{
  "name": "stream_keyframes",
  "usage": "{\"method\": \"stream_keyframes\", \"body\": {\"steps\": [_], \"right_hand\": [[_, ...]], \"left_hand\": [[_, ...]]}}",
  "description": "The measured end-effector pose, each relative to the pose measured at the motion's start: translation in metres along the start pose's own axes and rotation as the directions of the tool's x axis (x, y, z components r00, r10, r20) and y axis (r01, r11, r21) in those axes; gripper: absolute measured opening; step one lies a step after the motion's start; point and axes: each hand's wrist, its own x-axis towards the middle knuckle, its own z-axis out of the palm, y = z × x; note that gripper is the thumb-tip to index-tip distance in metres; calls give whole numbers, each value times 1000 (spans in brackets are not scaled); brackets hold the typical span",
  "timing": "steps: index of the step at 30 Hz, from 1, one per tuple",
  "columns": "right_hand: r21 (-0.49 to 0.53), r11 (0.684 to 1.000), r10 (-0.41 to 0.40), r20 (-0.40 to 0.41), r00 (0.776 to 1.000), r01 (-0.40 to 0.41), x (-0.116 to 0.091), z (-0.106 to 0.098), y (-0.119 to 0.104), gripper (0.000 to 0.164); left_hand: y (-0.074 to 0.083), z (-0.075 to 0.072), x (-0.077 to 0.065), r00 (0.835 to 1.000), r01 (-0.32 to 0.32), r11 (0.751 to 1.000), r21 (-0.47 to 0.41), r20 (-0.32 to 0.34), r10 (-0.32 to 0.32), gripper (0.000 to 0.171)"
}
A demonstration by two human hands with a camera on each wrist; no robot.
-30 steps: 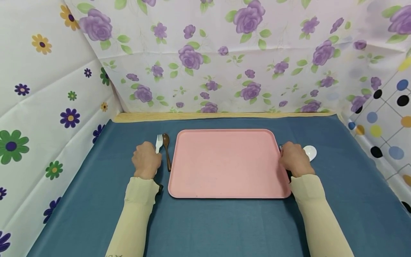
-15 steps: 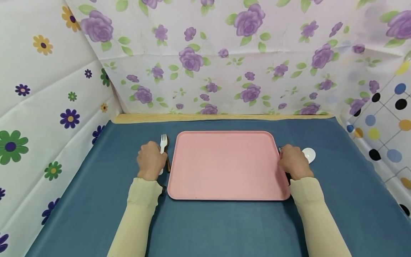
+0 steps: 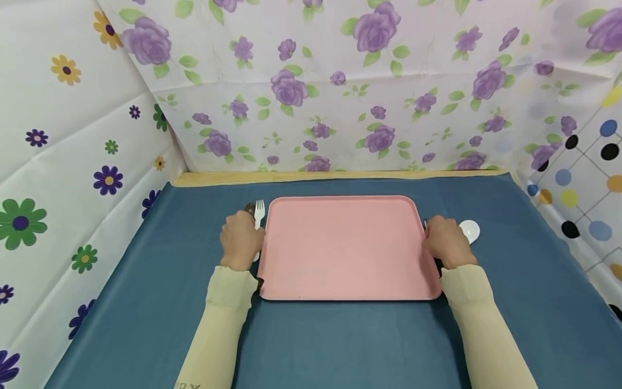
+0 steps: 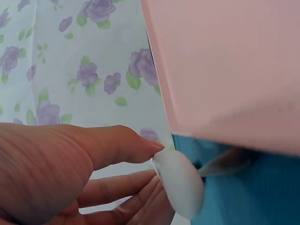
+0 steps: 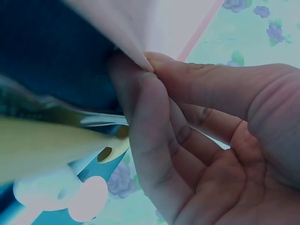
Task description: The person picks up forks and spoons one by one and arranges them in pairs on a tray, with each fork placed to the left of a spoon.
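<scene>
In the head view my left hand (image 3: 240, 241) pinches a white fork (image 3: 259, 212), tines pointing away, along the left edge of a pink tray (image 3: 345, 248). The left wrist view shows the thumb against the fork's rounded white handle end (image 4: 180, 185). A brown spoon (image 3: 250, 208) lies just left of the fork, mostly hidden behind this hand. My right hand (image 3: 448, 241) holds the tray's right edge; up close, thumb and index finger (image 5: 150, 101) pinch the rim. A white spoon (image 3: 470, 231) shows its bowl beyond that hand, beside dark metallic tips (image 3: 426, 222).
Blue cloth (image 3: 350, 346) covers the table, with a pale wooden strip (image 3: 311, 175) at the back. Patterned sheets rise behind and at both sides. A blurred yellow handle (image 5: 47, 145) and white rounded pieces (image 5: 89, 199) lie near the right hand.
My left hand has moved right with the white fork, which has passed from the brown spoon's left to its right, closer to the tray. The right hand stays on the rim.
</scene>
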Motion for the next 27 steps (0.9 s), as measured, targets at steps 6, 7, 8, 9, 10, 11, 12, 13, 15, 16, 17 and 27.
{"method": "stream_keyframes", "body": {"steps": [6, 7, 8, 9, 10, 11, 12, 13, 15, 16, 17, 27], "right_hand": [[6, 1000, -1, 5, 1000, 1, 0, -1, -1, 16], [5, 1000, -2, 6, 1000, 2, 0, -1, -1, 16], [6, 1000, -4, 6, 1000, 4, 0, -1, -1, 16], [9, 1000, -5, 8, 1000, 5, 1, 0, -1, 16], [13, 1000, -4, 10, 1000, 4, 1, 0, -1, 16], [17, 1000, -4, 14, 1000, 4, 1, 1, -1, 16], [20, 1000, -6, 16, 1000, 6, 1, 1, -1, 16], [20, 1000, -6, 16, 1000, 6, 1, 0, -1, 16], [18, 1000, -2, 10, 1000, 1, -1, 0, -1, 14], [17, 1000, 0, 7, 1000, 0, -2, -1, -1, 14], [15, 1000, 0, 4, 1000, 0, -3, -2, -1, 14], [9, 1000, -1, -3, 1000, 1, -2, -1, 0, 15]], "left_hand": [[8, 1, -2, 1000, 3, 1000, -18, 20, -2, 48], [8, 1, -2, 1000, -2, 1000, -17, 21, 2, 48], [9, 1, -3, 1000, -6, 1000, -17, 23, 7, 48], [9, 1, -3, 1000, -12, 1000, -19, 26, 12, 48], [10, 1, -4, 999, -17, 1000, -19, 27, 18, 48], [10, 1, -4, 999, -20, 1000, -20, 30, 20, 48], [11, 2, -5, 999, -24, 1000, -19, 30, 24, 47], [12, 2, -5, 999, -28, 999, -20, 32, 28, 47], [13, 4, -5, 999, -33, 999, -24, 40, 34, 46], [15, 6, -5, 998, -36, 999, -27, 43, 38, 45], [16, 7, -5, 998, -39, 999, -27, 46, 40, 44], [18, 17, -7, 997, -76, 997, 3, 33, 76, 39]]}}
